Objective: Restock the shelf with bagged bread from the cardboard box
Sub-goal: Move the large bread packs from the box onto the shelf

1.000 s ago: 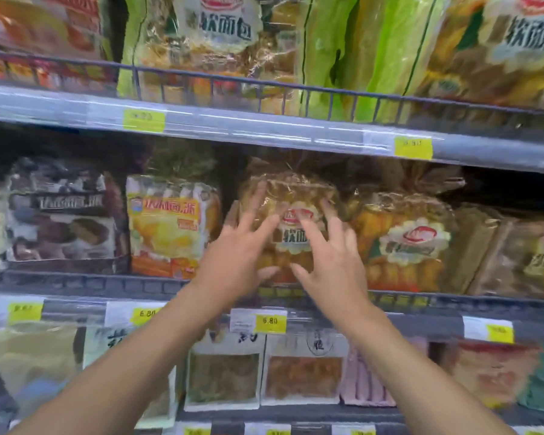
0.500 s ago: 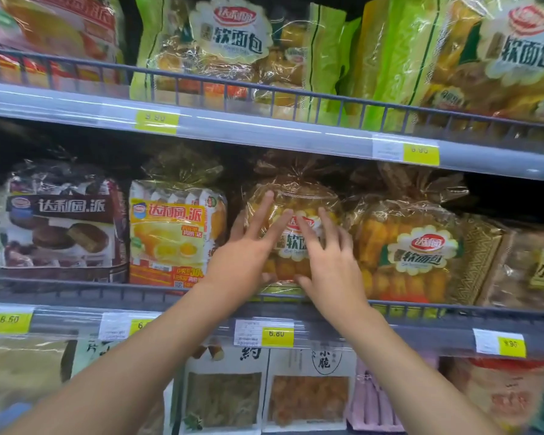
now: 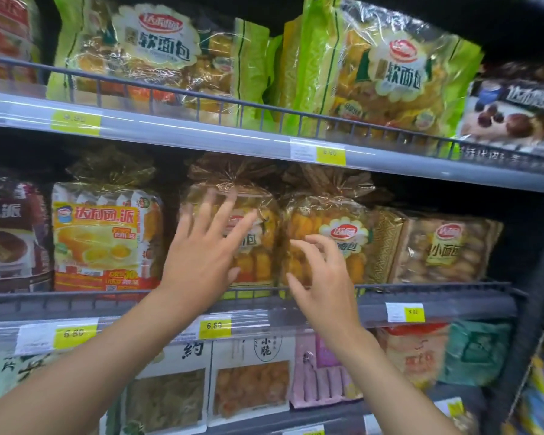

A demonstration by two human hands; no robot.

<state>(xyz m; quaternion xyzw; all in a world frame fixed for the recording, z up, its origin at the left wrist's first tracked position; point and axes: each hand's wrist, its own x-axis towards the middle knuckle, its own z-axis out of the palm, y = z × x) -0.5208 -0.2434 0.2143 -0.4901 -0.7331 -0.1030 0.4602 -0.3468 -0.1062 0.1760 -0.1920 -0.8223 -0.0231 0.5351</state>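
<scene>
**Bread bag being squared on the middle shelf**

The shelf carries a row of bags behind its wire rail, which keeps upright bags from sliding out. The bread bag stands just beyond your left hand — fingers straight and spread across its front, likely to square it; contact is blurred. The neighbouring bag sits just beyond your right hand, fingers loosely curled, holding nothing.

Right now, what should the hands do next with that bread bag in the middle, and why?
Probably draw both hands back to fetch another bag. The bread bag stands upright behind the wire rail, close beside the neighbouring bag, so it looks placed. The left hand is spread flat before it; the right hand is open; neither grips anything.
</scene>
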